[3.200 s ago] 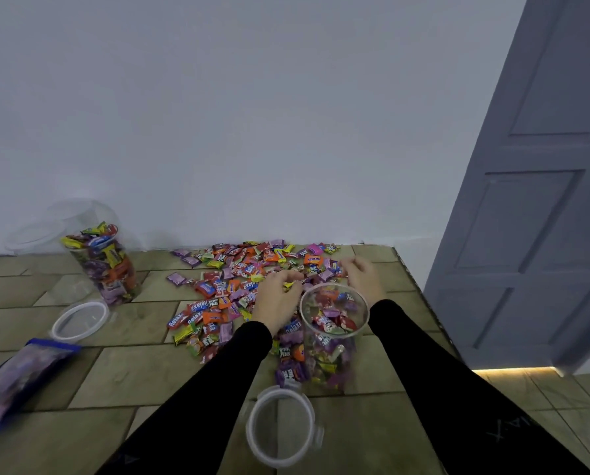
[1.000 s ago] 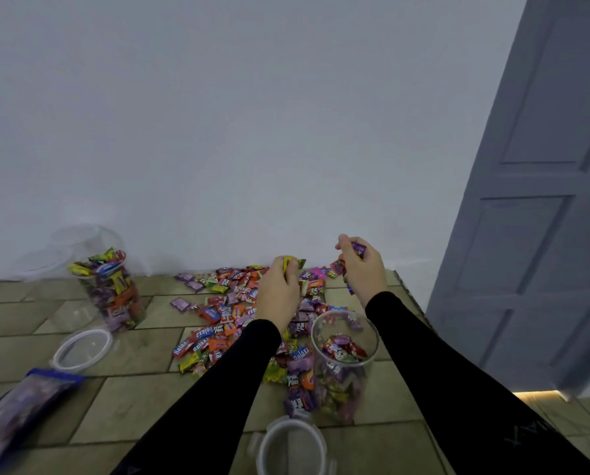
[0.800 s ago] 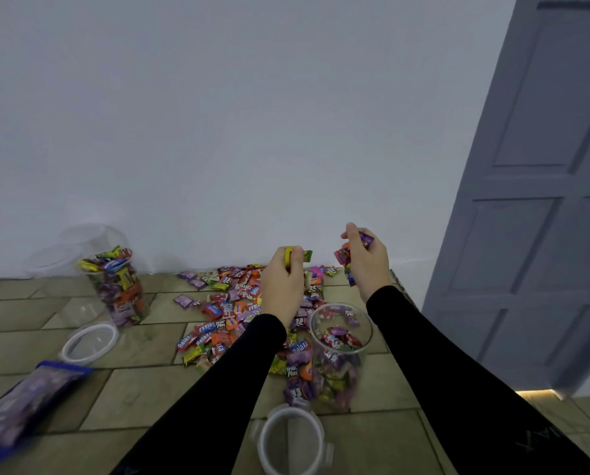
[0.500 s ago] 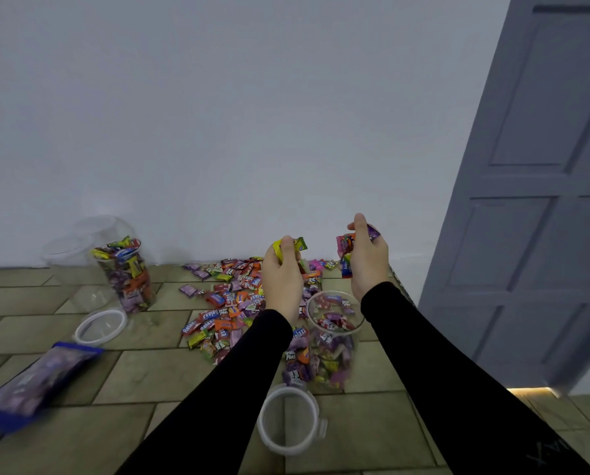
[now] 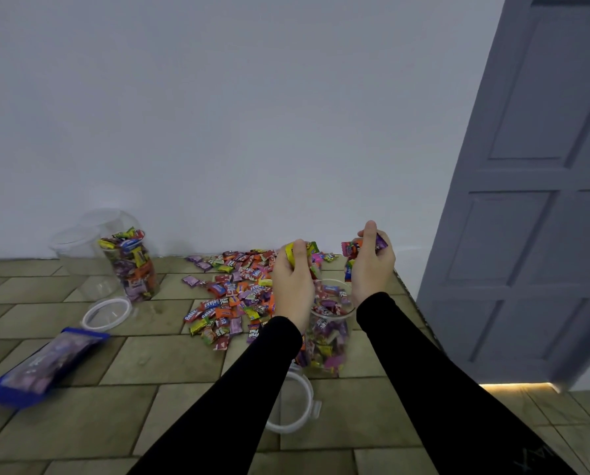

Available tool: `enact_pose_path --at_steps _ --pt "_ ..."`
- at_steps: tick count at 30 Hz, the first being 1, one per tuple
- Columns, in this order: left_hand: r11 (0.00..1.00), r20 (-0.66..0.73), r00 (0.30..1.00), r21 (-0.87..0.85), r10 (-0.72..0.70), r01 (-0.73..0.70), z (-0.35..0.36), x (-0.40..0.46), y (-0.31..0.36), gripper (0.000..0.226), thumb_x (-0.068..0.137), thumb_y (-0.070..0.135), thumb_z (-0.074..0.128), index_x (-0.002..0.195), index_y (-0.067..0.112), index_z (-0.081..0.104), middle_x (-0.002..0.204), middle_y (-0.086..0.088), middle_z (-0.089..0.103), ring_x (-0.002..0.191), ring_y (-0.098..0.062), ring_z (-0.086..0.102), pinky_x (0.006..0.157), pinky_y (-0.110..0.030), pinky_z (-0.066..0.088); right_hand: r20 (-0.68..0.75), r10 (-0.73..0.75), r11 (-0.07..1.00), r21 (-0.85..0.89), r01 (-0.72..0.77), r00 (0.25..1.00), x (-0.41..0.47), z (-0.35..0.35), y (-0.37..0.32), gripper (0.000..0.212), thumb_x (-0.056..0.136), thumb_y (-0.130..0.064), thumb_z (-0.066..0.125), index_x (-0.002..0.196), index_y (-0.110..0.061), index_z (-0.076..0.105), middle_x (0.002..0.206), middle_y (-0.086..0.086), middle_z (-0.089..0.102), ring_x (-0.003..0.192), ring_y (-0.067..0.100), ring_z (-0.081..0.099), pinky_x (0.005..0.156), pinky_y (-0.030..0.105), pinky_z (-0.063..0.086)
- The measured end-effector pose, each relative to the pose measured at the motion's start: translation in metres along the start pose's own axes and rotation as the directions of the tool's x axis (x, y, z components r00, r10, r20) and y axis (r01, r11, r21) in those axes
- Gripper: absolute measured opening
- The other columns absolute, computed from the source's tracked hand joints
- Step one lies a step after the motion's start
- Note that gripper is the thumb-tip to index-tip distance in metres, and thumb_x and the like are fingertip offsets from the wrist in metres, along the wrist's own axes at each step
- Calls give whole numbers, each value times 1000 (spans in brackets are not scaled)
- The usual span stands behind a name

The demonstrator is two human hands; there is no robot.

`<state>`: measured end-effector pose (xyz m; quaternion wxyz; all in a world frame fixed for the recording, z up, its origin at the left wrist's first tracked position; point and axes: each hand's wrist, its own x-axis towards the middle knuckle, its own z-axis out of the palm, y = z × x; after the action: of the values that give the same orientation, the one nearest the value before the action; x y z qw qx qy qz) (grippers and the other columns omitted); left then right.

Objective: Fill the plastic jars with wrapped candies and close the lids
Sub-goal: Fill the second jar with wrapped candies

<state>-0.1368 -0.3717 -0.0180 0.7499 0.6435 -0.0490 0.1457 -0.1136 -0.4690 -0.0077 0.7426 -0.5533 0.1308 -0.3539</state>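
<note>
A clear plastic jar (image 5: 327, 341), part full of wrapped candies, stands open on the table between my forearms. Its white-rimmed lid (image 5: 291, 406) lies in front of it. My left hand (image 5: 291, 282) is shut on a fistful of candies just left of the jar's mouth. My right hand (image 5: 372, 265) grips another bunch of candies just right of and above the mouth. A loose pile of wrapped candies (image 5: 238, 289) spreads over the table behind and left of the jar. At the far left stands a second jar (image 5: 130, 269), heaped full and open, with its lid (image 5: 106, 313) lying beside it.
Empty clear jars (image 5: 91, 238) stand behind the full one by the white wall. A blue and purple candy bag (image 5: 43, 366) lies at the front left. The table's right edge (image 5: 413, 296) runs close to my right hand. A grey door (image 5: 533, 200) stands to the right.
Both hands scooped candies from the pile, lifted them and now hold them at the jar's mouth. The view has shifted slightly.
</note>
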Motion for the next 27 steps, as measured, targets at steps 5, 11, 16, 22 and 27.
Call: enact_pose_path --at_steps 5,11,16,22,27 --pt "998 19 999 51 34 -35 1 1 -2 32 99 47 42 84 20 50 71 -4 46 62 -16 42 62 -37 39 7 -8 1000 8 8 1000 -2 1 1 33 98 -38 48 71 -21 54 70 -2 54 72 18 51 71 35 43" --pt "994 -4 997 79 76 -76 2 -1 -10 42 99 42 45 77 7 45 72 -10 42 65 -21 39 63 -39 36 39 -11 999 -32 12 999 -4 1 3 33 99 -39 46 71 -21 53 70 -1 54 69 16 53 66 28 43" --pt "997 24 999 63 45 -46 2 -5 -9 33 99 23 50 67 16 44 57 14 49 59 -3 49 61 -20 39 20 15 999 -30 -14 1000 -3 0 5 34 97 -41 48 69 -23 53 70 -3 55 73 19 53 72 35 42" --pt "995 38 997 67 72 -74 0 -3 -12 29 93 18 57 69 3 56 71 -16 49 66 -17 45 61 -16 39 37 31 999 -32 -30 999 -5 -1 2 34 98 -40 47 71 -20 53 70 -4 54 72 16 52 70 31 41" --pt "996 88 993 35 84 -87 1 -6 -10 24 95 19 57 77 3 57 69 -8 48 64 -8 48 64 -17 42 50 32 999 -46 -29 998 -5 -2 3 34 98 -41 47 71 -20 54 70 -2 56 74 19 55 70 33 42"
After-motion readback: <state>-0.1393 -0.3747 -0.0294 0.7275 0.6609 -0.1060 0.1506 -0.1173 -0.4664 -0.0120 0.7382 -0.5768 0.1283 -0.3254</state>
